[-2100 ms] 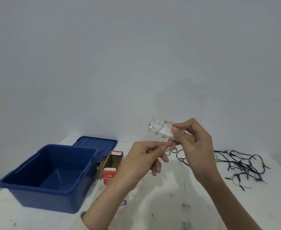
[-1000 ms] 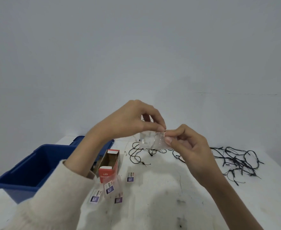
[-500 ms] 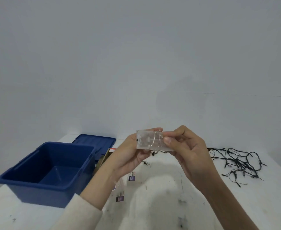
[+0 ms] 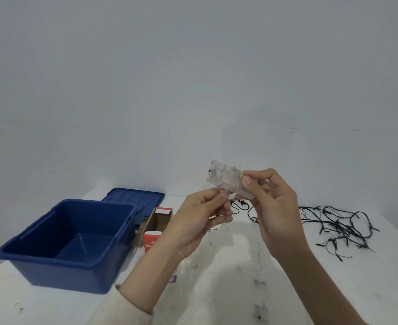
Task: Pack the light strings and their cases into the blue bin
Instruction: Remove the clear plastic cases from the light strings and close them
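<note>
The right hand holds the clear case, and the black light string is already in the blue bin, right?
No. The head view shows the black light string lying on the table, outside the blue bin. The right hand does hold the clear case.

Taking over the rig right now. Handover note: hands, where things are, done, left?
Right hand grips the clear case above the table. Left hand appears to pinch the thin wire wound round the case.
Blue bin on the left, open, nothing visible inside; lid behind it. Open red carton beside the bin. Black light string loose on the right.
Done: nothing packed.
Left: case, carton and black string all go into the bin.
</note>
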Tool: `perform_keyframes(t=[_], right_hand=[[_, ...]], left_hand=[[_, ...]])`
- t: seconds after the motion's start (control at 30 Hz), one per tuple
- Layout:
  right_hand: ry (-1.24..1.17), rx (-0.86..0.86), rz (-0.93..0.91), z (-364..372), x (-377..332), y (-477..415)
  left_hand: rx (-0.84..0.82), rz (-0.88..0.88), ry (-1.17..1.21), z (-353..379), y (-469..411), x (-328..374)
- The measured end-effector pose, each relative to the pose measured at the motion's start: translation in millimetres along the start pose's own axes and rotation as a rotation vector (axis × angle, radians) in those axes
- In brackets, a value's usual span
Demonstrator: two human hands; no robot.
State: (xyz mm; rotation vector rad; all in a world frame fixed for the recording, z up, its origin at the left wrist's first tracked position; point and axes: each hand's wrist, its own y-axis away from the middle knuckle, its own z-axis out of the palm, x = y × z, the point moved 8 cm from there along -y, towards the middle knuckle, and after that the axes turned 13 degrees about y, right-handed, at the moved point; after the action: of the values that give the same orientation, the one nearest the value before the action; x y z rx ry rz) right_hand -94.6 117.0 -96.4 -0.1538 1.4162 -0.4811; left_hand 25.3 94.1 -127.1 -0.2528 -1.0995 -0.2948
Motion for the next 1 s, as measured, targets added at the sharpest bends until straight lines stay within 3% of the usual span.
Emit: perform_keyframes(t=[0.27,0.57,0.8,1.0], right_hand=[[0.197,0.129,-0.098,-3,-5,-2],[0.245,0.122,-0.074,1,-3,-1],[0.340,0.158,-0.164,3,-7,-1],[0.380,0.163,-0.211,4,-3,0]], left_hand=[[-0.030,-0.161,0.005,1,1,-8],[-0.061,-0.068,-0.140,3,5,4],[-0.079,-0.069,-0.436,-7,9,18],[-0.118,-0.064,-0.907,-5,18,29]])
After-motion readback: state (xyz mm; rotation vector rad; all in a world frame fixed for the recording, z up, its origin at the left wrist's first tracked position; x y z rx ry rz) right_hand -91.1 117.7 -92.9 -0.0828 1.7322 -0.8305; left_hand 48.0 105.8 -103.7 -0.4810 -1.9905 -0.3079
